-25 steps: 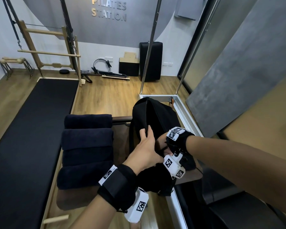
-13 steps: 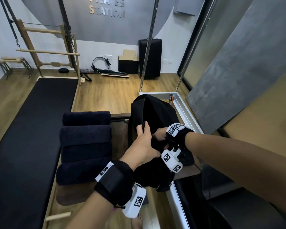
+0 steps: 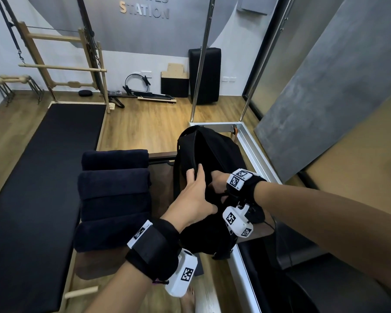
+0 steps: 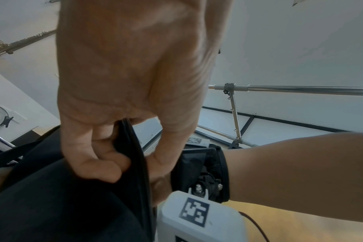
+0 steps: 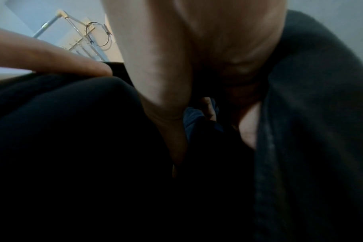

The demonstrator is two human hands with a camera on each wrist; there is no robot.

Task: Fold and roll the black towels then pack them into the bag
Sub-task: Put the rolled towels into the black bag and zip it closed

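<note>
Since a second ago my left hand (image 3: 191, 201) has slid up the bag (image 3: 215, 154), fingers curled round its zipper edge, widening the mouth for packing. My right hand (image 3: 216, 184) reaches inside; its grasp cannot be told. Four rolled black towels (image 3: 114, 195) lie just beside the bag, unpacked.

The bag (image 3: 215, 154) stood on a low table (image 3: 160, 195), to the right of the towels (image 3: 114, 199). The towels lay side by side in a row, touching. A long mat (image 3: 43, 177) lay left of the towels. Both hands (image 3: 193, 199) were at the bag's near edge.
</note>
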